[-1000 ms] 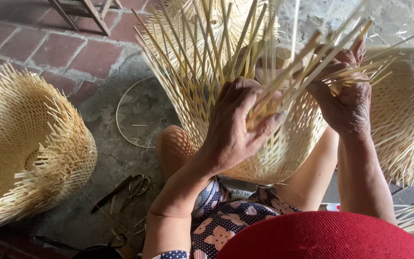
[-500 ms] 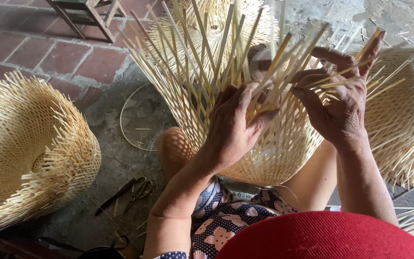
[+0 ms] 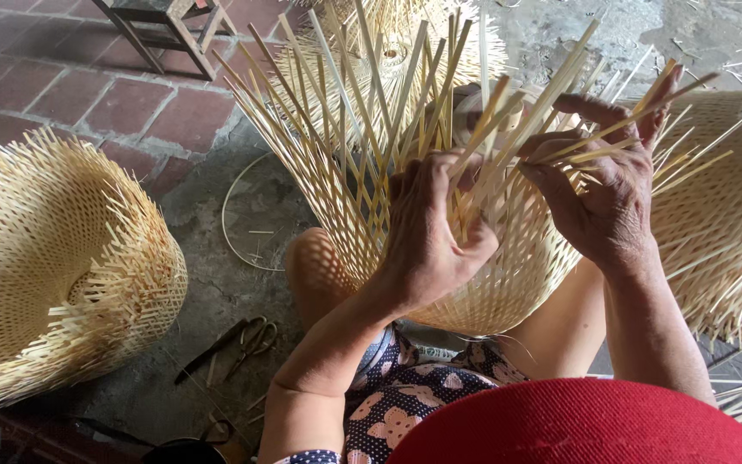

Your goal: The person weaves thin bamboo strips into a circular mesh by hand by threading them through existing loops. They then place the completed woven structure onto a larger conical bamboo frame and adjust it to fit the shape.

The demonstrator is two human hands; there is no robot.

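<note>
A half-woven basket of pale bamboo strips rests between my knees, its loose strips fanning upward. My left hand presses on the weave at the basket's rim and pinches a few strips between thumb and fingers. My right hand grips a bundle of strips at the right of the rim, fingers curled around them. The two hands are close together over the open lattice.
A finished woven basket lies on its side at left, another at right. A thin hoop and scissors lie on the concrete floor. A wooden stool stands on red bricks at the top.
The view shifted slightly. My right hand has slid down and left along the strips, bending them toward the rim; my left hand has stayed on the weave with small finger movements.
</note>
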